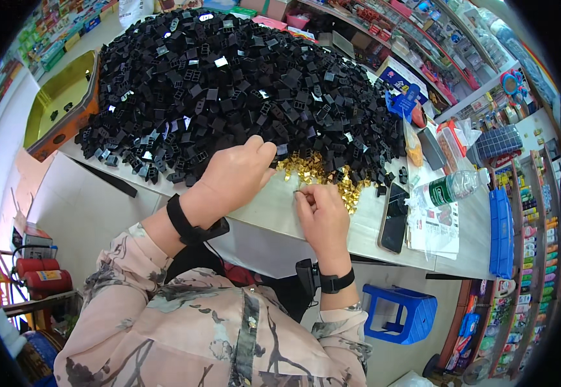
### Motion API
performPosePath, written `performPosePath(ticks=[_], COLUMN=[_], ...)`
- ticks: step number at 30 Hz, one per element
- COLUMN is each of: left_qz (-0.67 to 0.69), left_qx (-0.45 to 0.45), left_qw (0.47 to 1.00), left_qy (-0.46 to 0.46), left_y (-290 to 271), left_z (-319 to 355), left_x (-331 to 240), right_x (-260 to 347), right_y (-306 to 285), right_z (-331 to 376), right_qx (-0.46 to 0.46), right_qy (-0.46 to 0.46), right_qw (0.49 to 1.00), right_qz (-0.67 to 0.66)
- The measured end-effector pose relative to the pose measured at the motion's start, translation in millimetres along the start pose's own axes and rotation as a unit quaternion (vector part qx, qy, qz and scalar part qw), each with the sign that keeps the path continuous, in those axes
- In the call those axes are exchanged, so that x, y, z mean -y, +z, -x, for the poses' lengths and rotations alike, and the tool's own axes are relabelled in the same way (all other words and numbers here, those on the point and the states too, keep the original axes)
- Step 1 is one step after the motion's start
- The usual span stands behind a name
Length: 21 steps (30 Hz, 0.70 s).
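A large heap of small black plastic pieces (pixel 229 84), box-like with openings, covers most of the table. At its near edge lies a small pile of shiny gold metal pieces (pixel 319 173). My left hand (pixel 236 173) is closed at the front of the black heap, just left of the gold pieces; its fingertips are turned away, so what they hold is hidden. My right hand (pixel 324 216) is closed in a pinch over the table edge, right beside the gold pile. Anything between its thumb and finger is too small to name.
Right of the heap lie a phone (pixel 394 219), a printed sheet (pixel 434 229) and a plastic bottle (pixel 455 187) on its side. A yellow-lined box (pixel 61 97) stands at the left. A blue stool (pixel 401 315) is below the table; shelves (pixel 525 258) line the right.
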<state>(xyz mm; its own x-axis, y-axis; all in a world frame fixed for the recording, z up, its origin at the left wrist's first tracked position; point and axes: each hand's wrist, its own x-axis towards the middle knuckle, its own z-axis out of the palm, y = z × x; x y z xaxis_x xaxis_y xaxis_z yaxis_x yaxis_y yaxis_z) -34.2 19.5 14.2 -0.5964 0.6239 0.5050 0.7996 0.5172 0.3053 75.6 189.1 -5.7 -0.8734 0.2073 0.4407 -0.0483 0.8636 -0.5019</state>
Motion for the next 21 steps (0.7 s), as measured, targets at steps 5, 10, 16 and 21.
performPosePath(ticks=[5, 10, 16, 21], left_qz=[-0.032, -0.01, 0.056, 0.328], left_qx=[-0.009, -0.054, -0.064, 0.03], left_qw=[0.999, 0.998, 0.996, 0.942], left_qy=[0.009, 0.026, 0.036, -0.055], left_y=[9, 6, -6, -3], left_z=[-1, -1, -1, 18], left_x=[6, 6, 4, -18], right_x=[6, -2, -1, 0], right_y=[-1, 3, 1, -4], right_z=[-2, 1, 4, 12], right_qx=[-0.002, -0.008, -0.028, -0.072], right_qy=[-0.005, -0.023, 0.015, 0.07], right_qw=[1.0, 1.0, 0.996, 0.963], right_qz=[0.014, 0.01, -0.083, -0.251])
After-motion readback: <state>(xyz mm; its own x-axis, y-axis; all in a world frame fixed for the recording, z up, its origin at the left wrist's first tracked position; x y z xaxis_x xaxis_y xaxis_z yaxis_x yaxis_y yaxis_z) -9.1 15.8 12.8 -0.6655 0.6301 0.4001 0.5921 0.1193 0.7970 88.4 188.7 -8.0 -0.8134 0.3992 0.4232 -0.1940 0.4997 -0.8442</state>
